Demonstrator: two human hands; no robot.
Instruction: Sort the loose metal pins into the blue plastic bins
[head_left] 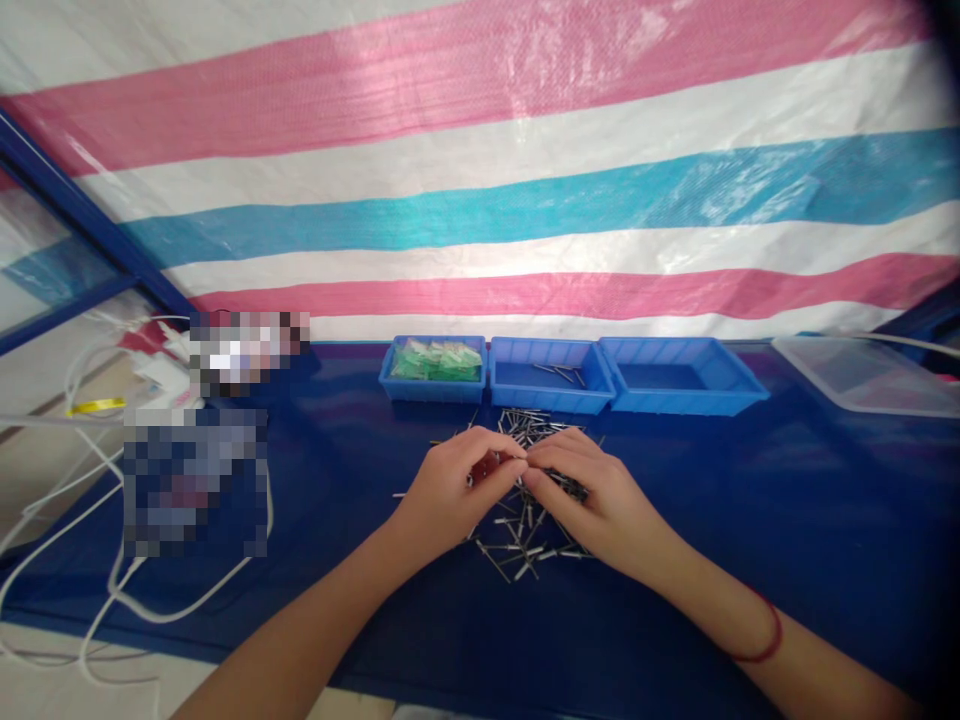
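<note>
Pins lie in a heap on the blue desk, and a good part of the heap is hidden under two hands. The left hand and the right hand meet fingertip to fingertip right over it. The left hand is curled, with its thumb and fingers pinched on a small reddish thing. That thing is too small and too covered to make out. The right hand is curled too, and its fingertips press in against those of the left. I cannot tell if it grips a pin or only touches one.

The pins are thin, short, grey and a bit shiny. They point every way and cross over each other. Some poke out on the near side of the hands, by the wrists, and more show just past the fingertips.

Just beyond the hands stand three blue bins in a row. The bin with green bits is beyond the left hand. The middle bin has a few pins in it. The third bin is beyond the right hand. Far out past the right hand, a clear tray is cut off by the edge. White cables loop well away from the left hand, next to blurred patches. A red band circles the right wrist.
</note>
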